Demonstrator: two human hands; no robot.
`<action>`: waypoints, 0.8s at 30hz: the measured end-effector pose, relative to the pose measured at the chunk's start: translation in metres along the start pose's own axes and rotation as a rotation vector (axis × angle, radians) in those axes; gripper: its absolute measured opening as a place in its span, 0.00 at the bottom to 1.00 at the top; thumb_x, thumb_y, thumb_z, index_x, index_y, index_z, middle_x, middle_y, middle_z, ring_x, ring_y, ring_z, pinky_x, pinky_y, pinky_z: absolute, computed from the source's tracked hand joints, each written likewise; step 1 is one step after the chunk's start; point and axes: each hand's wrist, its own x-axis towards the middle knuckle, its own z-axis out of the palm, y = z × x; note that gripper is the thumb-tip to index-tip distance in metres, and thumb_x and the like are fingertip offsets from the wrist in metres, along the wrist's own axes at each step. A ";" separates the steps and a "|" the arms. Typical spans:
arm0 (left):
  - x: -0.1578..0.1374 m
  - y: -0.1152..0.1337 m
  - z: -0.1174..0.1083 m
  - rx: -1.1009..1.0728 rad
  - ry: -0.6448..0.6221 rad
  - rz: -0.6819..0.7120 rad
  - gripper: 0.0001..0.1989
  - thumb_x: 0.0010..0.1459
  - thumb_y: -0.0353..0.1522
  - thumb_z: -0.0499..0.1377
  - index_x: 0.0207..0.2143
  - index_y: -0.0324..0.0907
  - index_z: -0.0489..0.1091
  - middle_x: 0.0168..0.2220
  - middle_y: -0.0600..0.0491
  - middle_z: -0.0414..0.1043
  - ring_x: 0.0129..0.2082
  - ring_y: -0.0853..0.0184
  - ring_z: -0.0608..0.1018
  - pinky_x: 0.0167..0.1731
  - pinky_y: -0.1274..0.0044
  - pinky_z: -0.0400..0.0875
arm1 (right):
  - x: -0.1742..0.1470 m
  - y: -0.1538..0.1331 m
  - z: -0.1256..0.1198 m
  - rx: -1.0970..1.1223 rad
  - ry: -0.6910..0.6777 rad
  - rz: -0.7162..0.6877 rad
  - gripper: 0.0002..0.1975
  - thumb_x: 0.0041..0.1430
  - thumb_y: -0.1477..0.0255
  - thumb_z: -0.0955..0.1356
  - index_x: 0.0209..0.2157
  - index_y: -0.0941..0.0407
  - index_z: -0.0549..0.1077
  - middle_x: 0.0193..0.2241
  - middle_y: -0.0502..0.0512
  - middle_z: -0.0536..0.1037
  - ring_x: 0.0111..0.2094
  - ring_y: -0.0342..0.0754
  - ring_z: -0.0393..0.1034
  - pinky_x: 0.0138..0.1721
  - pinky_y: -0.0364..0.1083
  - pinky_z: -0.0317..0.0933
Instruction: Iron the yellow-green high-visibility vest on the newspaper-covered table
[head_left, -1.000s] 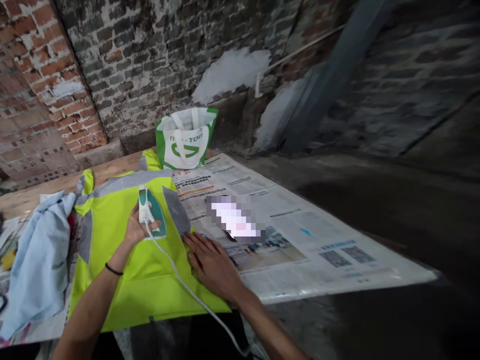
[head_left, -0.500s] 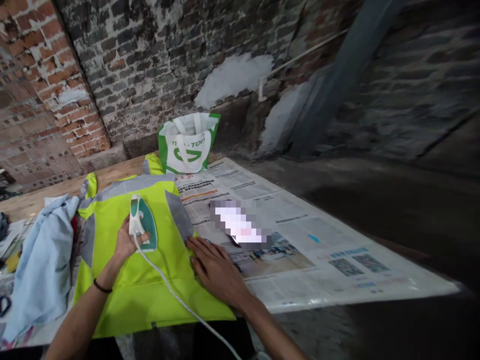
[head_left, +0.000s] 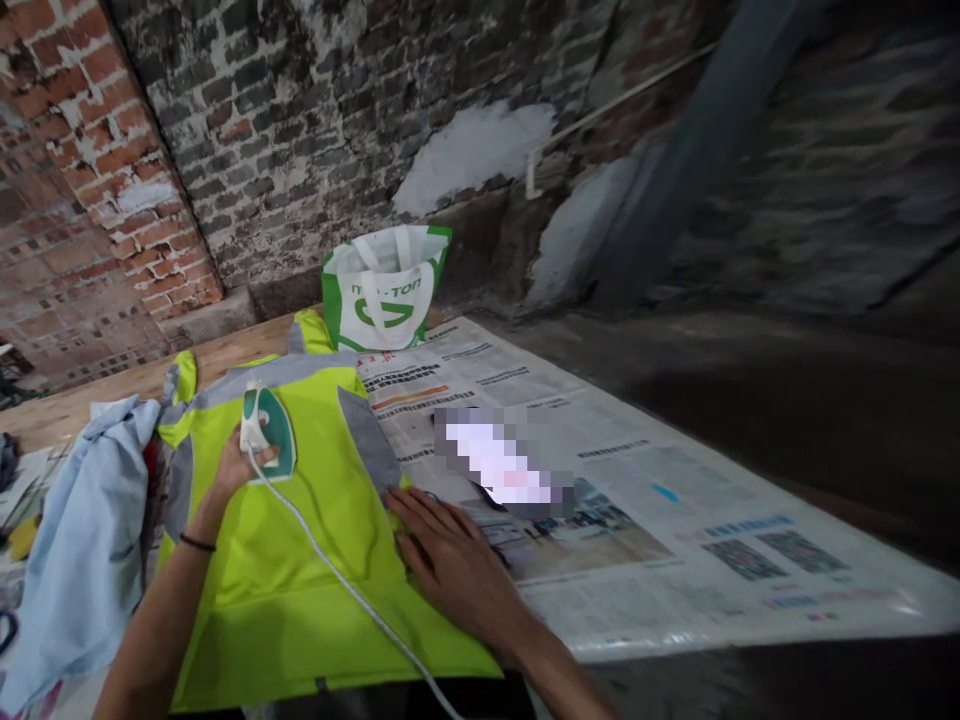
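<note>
A neon yellow garment with grey panels (head_left: 330, 540) lies spread on the newspaper-covered table. My left hand (head_left: 234, 462) is closed around the handle of a white and green iron (head_left: 279, 432), which rests on the garment's upper left part. From the iron's rear a white cord (head_left: 337, 565) runs across the cloth toward me. My right hand (head_left: 442, 550) lies flat with fingers stretched out, its fingertips on the garment's right edge and the palm beside it over the newspaper.
Newspaper under clear plastic (head_left: 615, 600) covers the table. A phone-like object with a blurred bright screen (head_left: 499, 460) lies right of the garment. Behind stands a white and green bag (head_left: 386, 300). Light blue cloth (head_left: 82, 540) is bunched at left. A brick wall (head_left: 300, 130) rises behind.
My left hand has slid the iron a little to the left over the garment. My right hand stays at the garment's right edge. The view has shifted slightly.
</note>
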 end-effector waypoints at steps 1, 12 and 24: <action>0.014 0.001 0.003 -0.003 -0.010 -0.010 0.22 0.59 0.43 0.68 0.50 0.39 0.74 0.42 0.50 0.78 0.37 0.64 0.80 0.39 0.69 0.78 | 0.000 0.000 0.000 0.004 0.001 0.000 0.26 0.71 0.70 0.56 0.64 0.56 0.70 0.64 0.58 0.72 0.66 0.54 0.63 0.63 0.59 0.57; -0.062 -0.009 -0.023 0.082 0.069 -0.045 0.29 0.50 0.39 0.72 0.54 0.43 0.74 0.42 0.51 0.79 0.41 0.59 0.81 0.42 0.68 0.78 | 0.003 -0.004 -0.007 0.009 0.001 0.002 0.25 0.70 0.69 0.57 0.63 0.56 0.72 0.63 0.58 0.73 0.65 0.55 0.64 0.63 0.58 0.59; -0.027 -0.023 -0.047 0.153 0.067 -0.139 0.23 0.60 0.41 0.67 0.55 0.42 0.72 0.46 0.49 0.77 0.45 0.59 0.80 0.45 0.66 0.78 | 0.000 0.000 -0.001 0.009 0.025 -0.013 0.25 0.71 0.69 0.57 0.64 0.53 0.71 0.63 0.57 0.73 0.65 0.54 0.65 0.62 0.58 0.59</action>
